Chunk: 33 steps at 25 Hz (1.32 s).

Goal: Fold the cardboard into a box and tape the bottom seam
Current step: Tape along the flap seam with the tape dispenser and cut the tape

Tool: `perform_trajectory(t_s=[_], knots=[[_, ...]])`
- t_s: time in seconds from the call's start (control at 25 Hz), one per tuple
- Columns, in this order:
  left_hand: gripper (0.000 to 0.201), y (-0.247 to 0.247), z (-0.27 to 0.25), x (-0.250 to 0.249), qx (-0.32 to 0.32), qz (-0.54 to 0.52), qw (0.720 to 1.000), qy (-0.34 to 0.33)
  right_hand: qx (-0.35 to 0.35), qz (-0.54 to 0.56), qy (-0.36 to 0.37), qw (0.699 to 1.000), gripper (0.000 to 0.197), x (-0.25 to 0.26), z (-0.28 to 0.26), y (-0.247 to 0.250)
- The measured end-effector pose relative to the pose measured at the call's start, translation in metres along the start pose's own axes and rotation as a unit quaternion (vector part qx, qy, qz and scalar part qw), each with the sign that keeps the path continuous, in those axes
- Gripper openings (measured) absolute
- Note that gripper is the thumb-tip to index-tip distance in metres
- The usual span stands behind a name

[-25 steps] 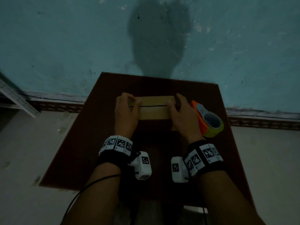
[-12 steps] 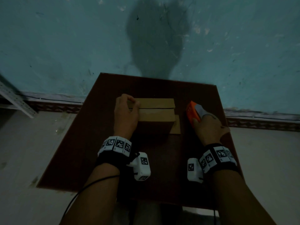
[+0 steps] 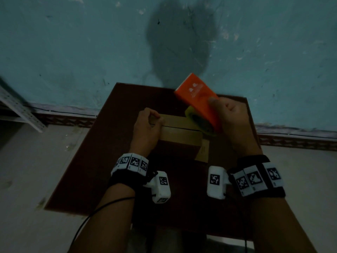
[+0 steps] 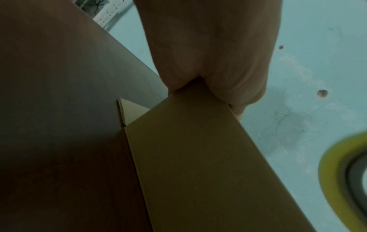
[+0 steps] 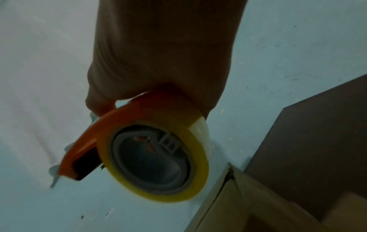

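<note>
A small brown cardboard box (image 3: 180, 133) stands on the dark brown table (image 3: 102, 161), its two top flaps meeting at a dark seam (image 3: 178, 127). My left hand (image 3: 145, 128) grips the box's left end, fingers curled over the top edge; in the left wrist view the left hand (image 4: 210, 51) clamps the box (image 4: 198, 157) corner. My right hand (image 3: 230, 118) holds an orange tape dispenser (image 3: 198, 99) with a yellowish tape roll (image 3: 197, 121) in the air above the box's right end. In the right wrist view the tape dispenser (image 5: 111, 135) and its roll (image 5: 158, 158) hang above the box (image 5: 228, 208).
A teal wall (image 3: 91, 42) rises just behind the table. A loose flap (image 3: 204, 151) sticks out at the box's lower right. A perforated metal bracket (image 3: 16, 108) stands at the left. Pale floor lies on both sides of the table.
My right hand left the box, took hold of the tape dispenser at the right and lifted it up over the box's right end. The left hand stayed on the box.
</note>
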<state>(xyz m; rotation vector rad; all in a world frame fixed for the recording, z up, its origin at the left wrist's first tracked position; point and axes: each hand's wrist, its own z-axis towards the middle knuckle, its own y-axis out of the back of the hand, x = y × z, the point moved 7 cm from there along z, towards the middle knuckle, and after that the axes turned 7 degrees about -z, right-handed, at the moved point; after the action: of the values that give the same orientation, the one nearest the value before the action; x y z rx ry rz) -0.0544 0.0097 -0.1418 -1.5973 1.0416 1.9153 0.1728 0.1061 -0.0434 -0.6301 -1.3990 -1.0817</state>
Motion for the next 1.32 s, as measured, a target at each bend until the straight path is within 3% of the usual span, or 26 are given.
perform_trajectory(t_s=[0.2,0.36,0.48,0.6,0.68,0.84,1.08,1.32], knots=[[0.023,-0.010,-0.001,0.002,0.089,-0.050,0.995,0.017,0.063,-0.073,-0.003,0.995,0.070,-0.004,0.004,-0.034],[0.008,-0.008,0.000,-0.001,0.091,-0.051,0.994,0.033,0.061,-0.080,-0.026,0.995,0.066,-0.009,0.012,-0.033],[0.034,0.002,0.001,-0.013,0.072,-0.135,0.985,0.079,0.090,-0.118,-0.029,0.988,0.064,-0.009,0.015,-0.040],[0.065,0.020,0.003,-0.031,0.061,-0.278,0.955,0.084,0.100,-0.148,-0.028,0.984,0.069,-0.006,0.016,-0.046],[0.059,0.024,0.001,-0.034,0.084,-0.316,0.942,0.074,0.102,-0.164,-0.026,0.981,0.067,-0.005,0.016,-0.049],[0.028,0.022,0.002,-0.024,0.115,-0.356,0.924,0.079,0.106,-0.181,-0.032,0.977,0.055,-0.002,0.013,-0.050],[0.039,0.023,-0.001,-0.034,0.102,-0.361,0.922,0.099,0.104,-0.194,-0.032,0.975,0.061,-0.002,0.014,-0.051],[0.027,0.028,0.001,-0.028,0.078,-0.349,0.930,0.090,0.109,-0.205,-0.039,0.972,0.065,-0.004,0.013,-0.052]])
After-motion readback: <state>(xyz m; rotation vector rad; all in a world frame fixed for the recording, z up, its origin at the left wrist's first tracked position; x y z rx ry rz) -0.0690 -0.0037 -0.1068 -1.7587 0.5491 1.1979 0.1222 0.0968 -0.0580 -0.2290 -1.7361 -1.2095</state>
